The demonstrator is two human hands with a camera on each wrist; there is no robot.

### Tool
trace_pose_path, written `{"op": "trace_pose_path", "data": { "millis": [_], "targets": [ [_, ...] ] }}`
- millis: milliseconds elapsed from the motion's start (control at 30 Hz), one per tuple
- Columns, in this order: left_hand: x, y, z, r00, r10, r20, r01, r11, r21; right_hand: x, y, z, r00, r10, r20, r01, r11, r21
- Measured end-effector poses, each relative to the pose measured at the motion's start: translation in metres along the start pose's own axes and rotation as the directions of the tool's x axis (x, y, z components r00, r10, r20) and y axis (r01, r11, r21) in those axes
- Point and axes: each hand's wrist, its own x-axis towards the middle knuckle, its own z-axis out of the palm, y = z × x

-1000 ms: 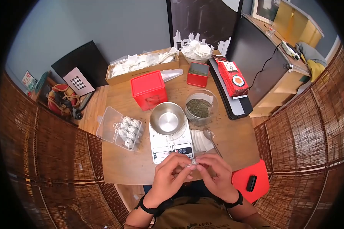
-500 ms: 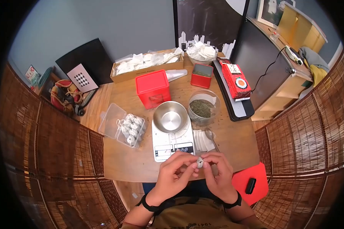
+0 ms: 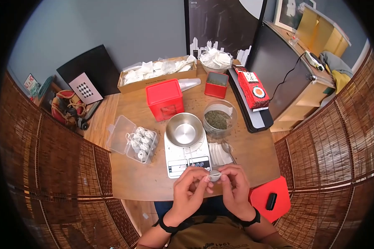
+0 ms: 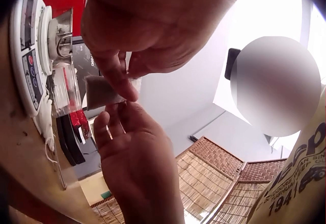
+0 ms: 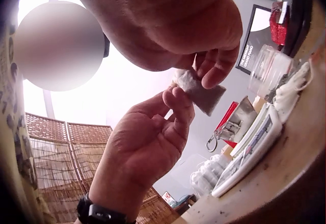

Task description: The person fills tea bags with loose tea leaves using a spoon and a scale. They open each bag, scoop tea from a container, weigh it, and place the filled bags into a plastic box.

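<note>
A small whitish pouch [image 3: 214,176] is held between both hands, just in front of the white scale [image 3: 188,157]. My left hand [image 3: 188,191] pinches its left edge and my right hand [image 3: 235,191] its right edge. Seen from the left wrist, the pouch [image 4: 102,91] hangs with a dark filling showing through. The right wrist view shows the same filled pouch [image 5: 202,92] below the fingertips. A steel bowl [image 3: 184,130] sits on the scale. Flat white bags [image 3: 219,154] and a spoon [image 3: 227,147] lie right of the scale.
Left of the scale, an open clear box [image 3: 142,145] holds several tied white pouches. Behind stand a red box [image 3: 165,99], a tub of dried leaves [image 3: 219,120], a red tin [image 3: 216,85], a carton [image 3: 157,76] and a red packet [image 3: 253,89].
The pouch first tilts up toward the camera, then its top edge spreads wider between the fingers. Both hands stay close together in front of the scale, and the head view shifts slightly.
</note>
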Motion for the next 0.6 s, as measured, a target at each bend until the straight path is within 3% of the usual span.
{"op": "trace_pose_path", "data": {
  "millis": [133, 200, 333, 400, 600],
  "targets": [
    [-0.001, 0.0, -0.003, 0.999, 0.036, -0.026, -0.035, 0.999, 0.02, 0.002, -0.008, 0.003, 0.998, -0.058, -0.037, 0.059, 0.998, 0.037],
    [-0.002, 0.002, -0.005, 0.999, 0.047, -0.008, -0.047, 0.998, 0.041, 0.005, -0.01, 0.001, 0.985, -0.159, 0.067, 0.167, 0.979, -0.121],
    [-0.007, 0.003, -0.009, 0.999, 0.004, 0.036, -0.006, 0.999, 0.052, 0.003, -0.002, 0.0, 0.97, -0.204, 0.135, 0.229, 0.951, -0.206],
    [-0.011, -0.004, -0.014, 0.999, -0.006, 0.04, 0.005, 1.0, 0.026, -0.004, -0.001, 0.004, 0.995, -0.053, 0.087, 0.061, 0.994, -0.089],
    [-0.025, -0.022, -0.013, 0.996, -0.072, 0.056, 0.079, 0.989, -0.129, -0.027, 0.005, 0.009, 0.997, 0.058, 0.044, -0.053, 0.993, -0.105]
  ]
}}
